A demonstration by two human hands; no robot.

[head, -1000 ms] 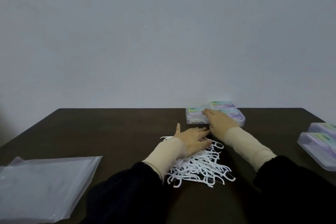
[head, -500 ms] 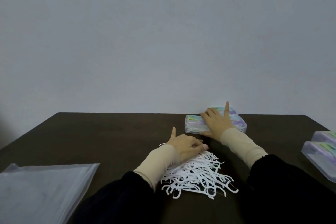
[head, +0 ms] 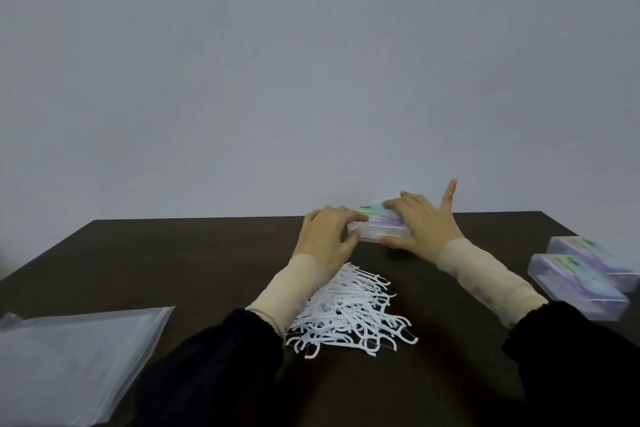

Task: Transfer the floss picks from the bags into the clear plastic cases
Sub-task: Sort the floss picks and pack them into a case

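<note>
I clamp my left hand (head: pixel 325 236) and right hand (head: pixel 420 227) on the case (head: pixel 379 227), light, stiff, slick plastic; I judge its ends the best hold. Floss picks (head: pixel 349 315) lie behind my grip, flimsy, tangle-prone.

— What is the person wearing?
— Dark, almost black outer sleeves, loose and soft. A snug beige layer runs from each cuff to the wrist.
— And the left hand (head: pixel 327 236) and right hand (head: pixel 420 230)?
— Bare, no rings or watch showing.
</note>
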